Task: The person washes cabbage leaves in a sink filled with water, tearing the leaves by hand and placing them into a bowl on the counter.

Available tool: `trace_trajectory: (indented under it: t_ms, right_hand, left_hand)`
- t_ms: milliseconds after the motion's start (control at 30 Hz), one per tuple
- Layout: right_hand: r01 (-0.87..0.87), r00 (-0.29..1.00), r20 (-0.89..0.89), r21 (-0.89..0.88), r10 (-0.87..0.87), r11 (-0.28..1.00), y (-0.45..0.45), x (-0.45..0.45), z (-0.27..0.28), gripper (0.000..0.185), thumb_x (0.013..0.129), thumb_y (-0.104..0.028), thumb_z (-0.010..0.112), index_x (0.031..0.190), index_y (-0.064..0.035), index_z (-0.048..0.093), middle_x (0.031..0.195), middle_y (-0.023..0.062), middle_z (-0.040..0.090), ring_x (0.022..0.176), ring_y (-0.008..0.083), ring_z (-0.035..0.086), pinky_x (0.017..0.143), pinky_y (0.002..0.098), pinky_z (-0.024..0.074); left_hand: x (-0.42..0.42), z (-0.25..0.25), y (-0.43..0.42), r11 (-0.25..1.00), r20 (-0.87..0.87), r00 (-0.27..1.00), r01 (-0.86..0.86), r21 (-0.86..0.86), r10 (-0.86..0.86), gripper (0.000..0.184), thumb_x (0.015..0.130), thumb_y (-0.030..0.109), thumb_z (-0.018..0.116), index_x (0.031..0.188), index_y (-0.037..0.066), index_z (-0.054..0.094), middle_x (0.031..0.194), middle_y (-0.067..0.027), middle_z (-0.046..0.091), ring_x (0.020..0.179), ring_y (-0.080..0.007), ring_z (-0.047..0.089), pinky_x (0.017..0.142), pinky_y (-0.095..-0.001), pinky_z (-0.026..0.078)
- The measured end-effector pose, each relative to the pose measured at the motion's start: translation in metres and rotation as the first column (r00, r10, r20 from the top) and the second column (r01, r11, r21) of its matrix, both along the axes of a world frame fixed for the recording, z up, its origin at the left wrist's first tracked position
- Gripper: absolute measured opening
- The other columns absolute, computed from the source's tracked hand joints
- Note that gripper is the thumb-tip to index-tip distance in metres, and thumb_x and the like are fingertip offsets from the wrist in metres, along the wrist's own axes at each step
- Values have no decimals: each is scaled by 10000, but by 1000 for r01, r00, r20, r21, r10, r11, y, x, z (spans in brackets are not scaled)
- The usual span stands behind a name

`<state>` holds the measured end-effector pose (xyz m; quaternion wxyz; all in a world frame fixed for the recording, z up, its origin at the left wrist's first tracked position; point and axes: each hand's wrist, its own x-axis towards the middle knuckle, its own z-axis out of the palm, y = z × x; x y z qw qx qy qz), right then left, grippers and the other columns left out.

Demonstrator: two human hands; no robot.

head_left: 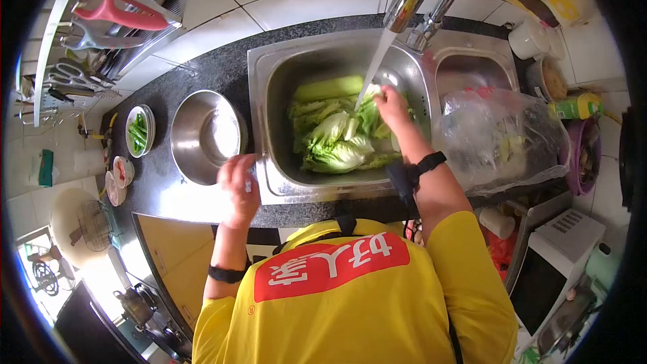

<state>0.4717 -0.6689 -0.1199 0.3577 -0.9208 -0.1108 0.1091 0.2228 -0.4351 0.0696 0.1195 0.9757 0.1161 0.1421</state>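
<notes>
Green lettuce leaves lie in the large steel sink, with water running onto them from the tap. My right hand is over the right part of the leaves beside the stream, its fingers closed on a pale piece of lettuce. Left of the sink, my left hand is raised near the counter edge, fingers curled; whether it holds anything small is too unclear to tell. A steel bowl stands just beyond it, with nothing seen inside.
On the far left are a plate of green peppers and small bowls of meat. A clear plastic bag lies right of the sink, below a smaller basin. A knife rack hangs upper left; a purple basin is far right.
</notes>
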Motion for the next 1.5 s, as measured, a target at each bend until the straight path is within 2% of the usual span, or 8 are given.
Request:
trace_trajectory:
  t_ms: [167,567,667,900,1033,1233,1367,1500]
  right_hand:
    - [142,987,77,19,-143,990,-4,35,-4,487,793,-267,559,1211,-66,411,1058,219,532,985,341,511,843,389,401]
    - [-458,887,-290,-649,359,607,-10,-32,-8,699,749,-297,618,1327,-154,251,1174,115,463,1058,321,461,854,434,410]
    - [-522,772,-477,-101,419,847,-41,-11,-27,666,636,-409,696,1158,-84,441,1008,159,549,934,332,535,789,412,436]
    - [231,922,-289,-128,-259,965,2,1,-67,416,802,-378,491,985,-4,480,976,220,554,900,387,522,766,445,418]
    - [-105,994,-52,-103,100,989,-4,13,-88,274,772,-196,531,985,-25,496,914,173,565,869,322,529,755,410,420]
    - [7,996,-83,-292,-33,956,8,28,-37,340,698,-98,619,1023,-96,518,971,152,573,895,319,547,750,375,431]
    - [-130,988,-114,-264,103,956,2,17,-31,357,723,-84,583,1072,-131,527,974,147,584,894,303,555,750,366,434]
    - [14,998,-61,126,-6,992,0,6,11,284,738,-129,610,1010,-67,560,807,150,613,755,285,599,677,342,457]
  left_hand:
    - [110,-68,-39,884,-60,909,384,-265,-413,261,687,37,504,938,69,568,968,-156,534,898,-322,521,778,-407,424]
    - [223,-173,-35,972,-604,769,230,-41,-208,564,785,393,544,1281,254,312,1326,-102,298,1221,-294,298,954,-518,281]
    - [236,-192,-16,992,-621,774,99,-73,-122,675,717,463,601,1282,229,315,1191,-140,436,1066,-328,450,866,-519,359]
    - [219,-185,-38,995,-415,908,-28,90,64,585,729,408,599,1239,223,378,1188,-112,427,1127,-298,384,915,-535,296]
    - [193,-185,-68,904,-504,753,396,-165,-422,371,777,305,530,1106,138,492,1146,-100,435,1092,-279,402,907,-448,338]
    - [174,-181,-54,957,-728,637,61,-283,-255,361,831,338,478,1105,106,516,1112,-137,485,1060,-303,444,864,-441,382]
    - [176,-179,-46,930,-353,919,38,-367,-177,291,809,275,541,1010,67,575,978,-165,549,908,-297,543,791,-397,433]
    - [190,-174,-59,533,-224,957,-93,-841,-186,341,819,243,546,1106,61,507,1002,-133,558,896,-186,550,722,-313,448]
